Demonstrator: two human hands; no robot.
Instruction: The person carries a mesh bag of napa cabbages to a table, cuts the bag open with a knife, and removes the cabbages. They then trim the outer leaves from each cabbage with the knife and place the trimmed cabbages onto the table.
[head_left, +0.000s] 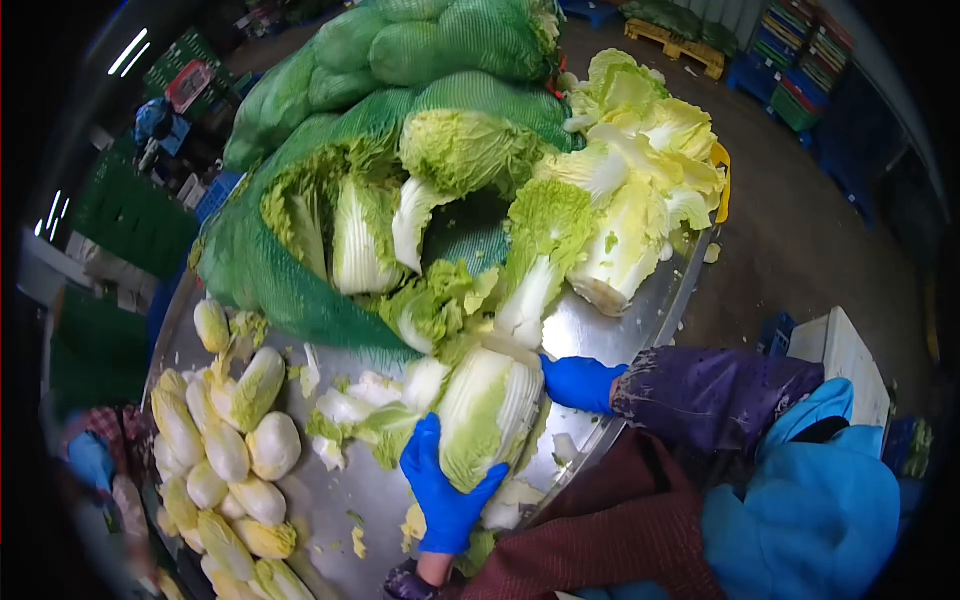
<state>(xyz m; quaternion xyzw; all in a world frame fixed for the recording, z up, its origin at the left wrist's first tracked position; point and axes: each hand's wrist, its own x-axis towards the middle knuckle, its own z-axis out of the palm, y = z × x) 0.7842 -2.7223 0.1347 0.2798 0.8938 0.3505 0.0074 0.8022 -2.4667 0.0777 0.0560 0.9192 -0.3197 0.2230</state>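
Note:
A Chinese cabbage (pixel 490 412) lies on the metal table, its base end pointing away from me. My left hand (pixel 447 490), in a blue glove, grips its near, leafy end with thumb and fingers apart around it. Against the cabbage's right side, near the base, is my right hand (pixel 580 383), also blue-gloved. Its fingers are curled and partly hidden, so what they hold cannot be made out. Loose leaves (pixel 385 425) lie left of the cabbage. Beyond it stretches an opened green mesh sack (pixel 300 290) with cabbages inside.
Trimmed small cabbage hearts (pixel 228 455) are piled at the table's left. Pale outer leaves (pixel 640 150) and a cabbage (pixel 620 240) lie at the far right near the table edge (pixel 690 275). Another full sack (pixel 420 45) sits behind. A person (pixel 95 460) stands at left.

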